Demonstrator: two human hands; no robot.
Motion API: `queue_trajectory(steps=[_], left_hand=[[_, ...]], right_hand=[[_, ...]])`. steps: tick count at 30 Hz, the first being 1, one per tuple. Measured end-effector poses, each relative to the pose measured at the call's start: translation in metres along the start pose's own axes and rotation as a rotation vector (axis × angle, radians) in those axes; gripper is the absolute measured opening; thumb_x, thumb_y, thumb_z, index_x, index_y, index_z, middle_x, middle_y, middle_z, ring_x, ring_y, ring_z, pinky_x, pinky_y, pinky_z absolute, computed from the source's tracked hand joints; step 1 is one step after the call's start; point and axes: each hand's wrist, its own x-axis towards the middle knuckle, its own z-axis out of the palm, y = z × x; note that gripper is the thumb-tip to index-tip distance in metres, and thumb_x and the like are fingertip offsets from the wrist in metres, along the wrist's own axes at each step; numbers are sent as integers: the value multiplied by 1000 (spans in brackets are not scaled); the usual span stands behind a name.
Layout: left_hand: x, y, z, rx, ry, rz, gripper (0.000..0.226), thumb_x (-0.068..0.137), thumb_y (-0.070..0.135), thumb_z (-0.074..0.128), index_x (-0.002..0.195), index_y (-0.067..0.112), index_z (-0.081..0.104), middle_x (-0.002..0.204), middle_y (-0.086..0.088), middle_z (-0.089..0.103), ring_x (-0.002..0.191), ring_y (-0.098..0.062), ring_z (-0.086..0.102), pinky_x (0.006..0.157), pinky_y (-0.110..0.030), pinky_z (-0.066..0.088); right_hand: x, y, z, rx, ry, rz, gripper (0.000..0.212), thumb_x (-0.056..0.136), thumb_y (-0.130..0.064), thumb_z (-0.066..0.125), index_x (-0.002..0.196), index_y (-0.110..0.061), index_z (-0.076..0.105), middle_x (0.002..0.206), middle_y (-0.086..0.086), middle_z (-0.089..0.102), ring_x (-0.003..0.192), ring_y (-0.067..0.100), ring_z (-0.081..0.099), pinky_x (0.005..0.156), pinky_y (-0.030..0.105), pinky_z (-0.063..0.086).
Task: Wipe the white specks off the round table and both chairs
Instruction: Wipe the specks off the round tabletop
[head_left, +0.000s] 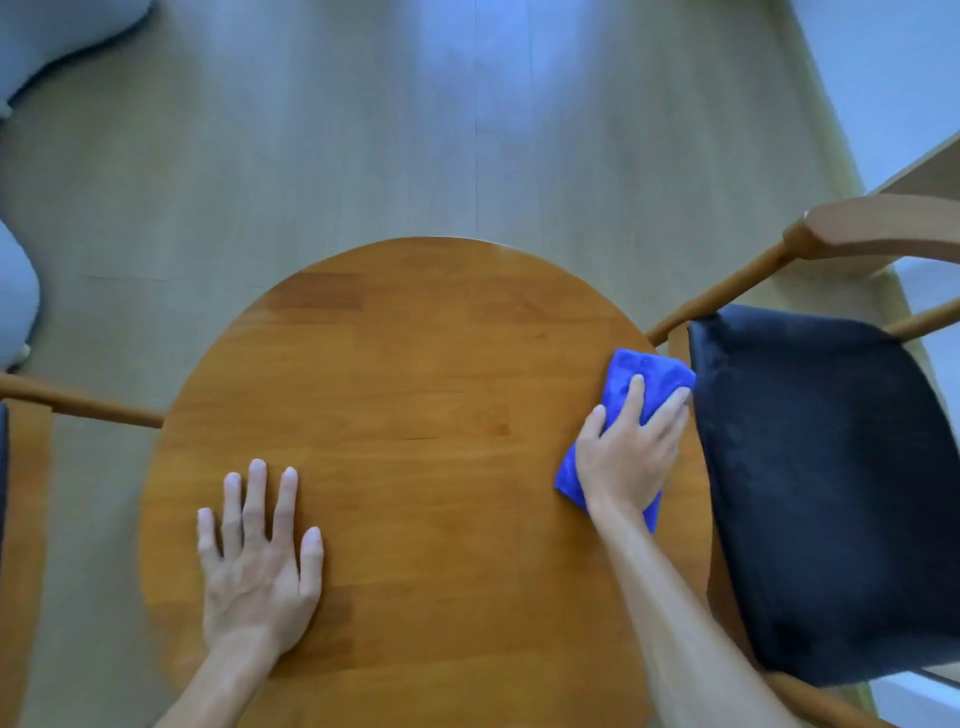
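Note:
A round brown wooden table (415, 374) fills the middle of the view. My left hand (260, 561) lies flat on its near left part, fingers straight and spread. My right hand (631, 452) presses a folded blue cloth (647, 376) onto the table's right edge, fingers laid over the cloth. A wooden chair with a dark navy seat (826, 478) stands right beside that edge. Only a wooden rail (78, 402) of the second chair shows at the far left. I see no white specks on the table top.
Pale wood-look floor (363, 130) stretches beyond the table. Grey upholstered furniture (47, 36) sits at the top left and left edge. The right chair's curved wooden backrest (883, 228) rises at the right. A white wall runs along the right side.

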Motion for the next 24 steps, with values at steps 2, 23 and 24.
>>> queue_trajectory(steps=[2,23,24], left_hand=[[0,-1,1,-5,-1,1,68,88,44,28,149,14,29,160,-10,15,147,-30,10,118,-53,7],[1,-5,5,5,114,53,66,83,40,40,143,14,37,152,-17,33,141,-35,30,109,-59,28],[1,-7,7,1,118,61,65,82,39,41,142,13,39,152,-17,34,140,-36,31,108,-59,30]], right_hand=[[-29,-65,15,50,19,-181,56,86,-32,52,137,-11,53,151,32,29,136,49,34,104,53,41],[-51,-291,79,211,-52,-627,54,76,-31,55,128,-19,62,149,27,37,128,47,45,102,50,43],[-78,-309,81,244,-115,-767,52,75,-29,55,126,-19,64,149,25,38,128,47,45,102,50,41]])
